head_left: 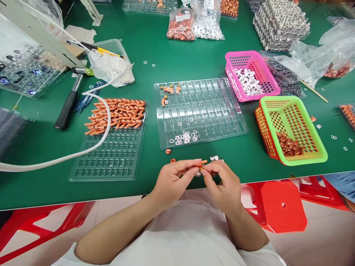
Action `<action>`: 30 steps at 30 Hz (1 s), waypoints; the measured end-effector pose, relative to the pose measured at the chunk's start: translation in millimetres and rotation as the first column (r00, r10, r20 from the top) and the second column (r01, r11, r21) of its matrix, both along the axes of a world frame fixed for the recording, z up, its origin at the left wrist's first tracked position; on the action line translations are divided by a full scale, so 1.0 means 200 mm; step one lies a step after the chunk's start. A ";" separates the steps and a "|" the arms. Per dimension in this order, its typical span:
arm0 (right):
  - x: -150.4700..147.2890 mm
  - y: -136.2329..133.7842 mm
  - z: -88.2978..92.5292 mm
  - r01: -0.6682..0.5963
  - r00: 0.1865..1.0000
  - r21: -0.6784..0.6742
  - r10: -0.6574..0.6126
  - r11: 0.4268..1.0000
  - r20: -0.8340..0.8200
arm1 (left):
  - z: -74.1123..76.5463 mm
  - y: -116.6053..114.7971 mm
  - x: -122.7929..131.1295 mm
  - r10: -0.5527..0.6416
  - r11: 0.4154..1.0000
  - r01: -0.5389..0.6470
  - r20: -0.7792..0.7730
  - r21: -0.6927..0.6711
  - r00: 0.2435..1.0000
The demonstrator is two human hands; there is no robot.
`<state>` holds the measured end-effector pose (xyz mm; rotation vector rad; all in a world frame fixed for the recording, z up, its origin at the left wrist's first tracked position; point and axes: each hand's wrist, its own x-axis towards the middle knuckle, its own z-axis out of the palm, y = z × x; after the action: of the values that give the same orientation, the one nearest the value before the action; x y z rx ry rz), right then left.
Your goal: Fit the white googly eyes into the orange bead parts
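head: orange piece point(203, 162) lies sideways, tip rightward.

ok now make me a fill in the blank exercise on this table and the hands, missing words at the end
1. Together, the left hand and the right hand hold a small slender piece whose main colour is ____.
2. The pink perforated plastic basket holds small round pieces that are mainly ____ in colour.
3. The black-handled metal hammer lies on the ____ side of the picture, not the right.

Missing words: orange; white; left
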<state>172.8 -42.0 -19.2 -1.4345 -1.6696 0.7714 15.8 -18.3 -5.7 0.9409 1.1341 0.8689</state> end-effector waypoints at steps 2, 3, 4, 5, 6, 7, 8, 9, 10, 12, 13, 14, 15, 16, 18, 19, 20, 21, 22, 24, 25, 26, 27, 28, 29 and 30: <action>0.00 0.00 0.00 -0.003 0.999 0.012 0.003 1.000 0.039 | 0.00 0.00 0.00 -0.008 1.000 0.007 -0.009 -0.009 1.000; 0.00 0.00 -0.01 -0.010 0.999 0.016 0.009 1.000 0.052 | -0.01 0.00 0.00 -0.009 1.000 0.008 -0.013 -0.013 1.000; 0.00 0.00 -0.01 -0.021 0.998 0.019 0.020 1.000 0.058 | -0.01 0.00 0.00 -0.007 1.000 0.007 -0.018 -0.014 1.000; 0.00 0.00 -0.01 -0.036 0.998 0.022 0.035 0.999 0.056 | -0.01 0.00 0.00 -0.004 1.000 0.004 -0.025 -0.013 1.000; 0.00 0.00 -0.02 -0.054 0.997 0.025 0.053 0.998 0.050 | -0.01 0.00 0.00 0.001 1.000 -0.001 -0.033 -0.008 0.999; 0.01 0.00 -0.02 -0.075 0.996 0.030 0.073 0.997 0.043 | -0.02 0.00 0.00 0.004 1.000 -0.004 -0.041 -0.001 0.999; 0.01 0.00 -0.03 -0.095 0.995 0.038 0.093 0.995 0.040 | -0.02 0.00 0.00 0.008 1.000 -0.008 -0.049 0.006 0.999; 0.01 0.00 -0.03 -0.113 0.993 0.047 0.111 0.992 0.045 | -0.03 0.00 0.00 0.009 1.000 -0.009 -0.055 0.011 0.998; 0.01 0.00 -0.03 -0.130 0.990 0.055 0.127 0.990 0.054 | -0.03 -0.01 0.00 0.010 1.000 -0.009 -0.059 0.017 0.998; 0.01 0.00 -0.04 -0.155 0.986 0.069 0.150 0.985 0.075 | -0.04 -0.01 -0.01 0.009 1.000 -0.007 -0.069 0.028 0.998; 0.02 0.00 -0.04 -0.161 0.984 0.072 0.156 0.984 0.082 | -0.05 -0.01 -0.01 0.006 0.999 -0.003 -0.079 0.032 0.997; 0.02 0.00 -0.03 -0.165 0.984 0.072 0.159 0.984 0.085 | -0.05 -0.01 -0.01 0.003 0.999 0.001 -0.096 0.037 0.995; 0.02 0.00 -0.03 -0.169 0.983 0.068 0.163 0.983 0.086 | -0.05 -0.01 -0.01 -0.002 0.999 0.007 -0.119 0.043 0.993; 0.02 0.00 -0.03 -0.173 0.982 0.063 0.167 0.983 0.086 | -0.05 -0.01 -0.01 -0.006 0.999 0.013 -0.146 0.052 0.989; 0.01 0.00 -0.03 -0.180 0.981 0.055 0.175 0.982 0.088 | -0.06 -0.01 -0.01 -0.015 0.996 0.031 -0.204 0.078 0.979; 0.01 0.00 -0.04 -0.185 0.980 0.055 0.180 0.981 0.088 | -0.06 -0.01 -0.01 -0.018 0.995 0.041 -0.228 0.094 0.973; 0.01 0.00 -0.04 -0.189 0.979 0.057 0.184 0.980 0.088 | -0.06 -0.01 0.00 -0.020 0.993 0.049 -0.249 0.110 0.968; 0.01 0.00 -0.04 -0.192 0.978 0.057 0.187 0.980 0.089 | -0.07 -0.01 0.00 -0.021 0.991 0.056 -0.266 0.123 0.964; 0.01 0.00 -0.04 -0.193 0.978 0.055 0.188 0.980 0.091 | -0.07 -0.01 0.00 -0.019 0.989 0.059 -0.283 0.135 0.959; 0.00 0.00 -0.05 -0.188 0.979 0.049 0.183 0.981 0.092 | -0.08 -0.01 0.00 -0.011 0.986 0.061 -0.310 0.152 0.951; 0.00 0.00 -0.05 -0.178 0.981 0.045 0.174 0.983 0.088 | -0.08 -0.01 0.00 -0.007 0.986 0.060 -0.317 0.157 0.948; 0.00 -0.01 -0.05 -0.166 0.983 0.039 0.162 0.985 0.082 | -0.08 -0.01 0.00 -0.006 0.986 0.060 -0.318 0.159 0.948; 0.00 -0.01 -0.05 -0.150 0.986 0.030 0.148 0.988 0.074 | -0.08 -0.02 0.00 -0.010 0.986 0.061 -0.313 0.156 0.950; 0.00 -0.01 -0.05 -0.133 0.989 0.017 0.131 0.991 0.064 | -0.07 -0.02 0.00 -0.017 0.987 0.065 -0.302 0.149 0.953; -0.01 -0.01 -0.05 -0.114 0.992 0.000 0.114 0.994 0.053 | -0.07 -0.02 0.00 -0.027 0.988 0.070 -0.286 0.138 0.958; 0.00 -0.01 -0.04 -0.097 0.994 -0.021 0.098 0.995 0.044 | -0.07 -0.02 0.00 -0.039 0.989 0.075 -0.266 0.127 0.963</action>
<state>171.9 -43.7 -27.6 -1.4013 -1.7821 0.8162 14.9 -22.0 -18.9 1.2237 1.2780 0.7974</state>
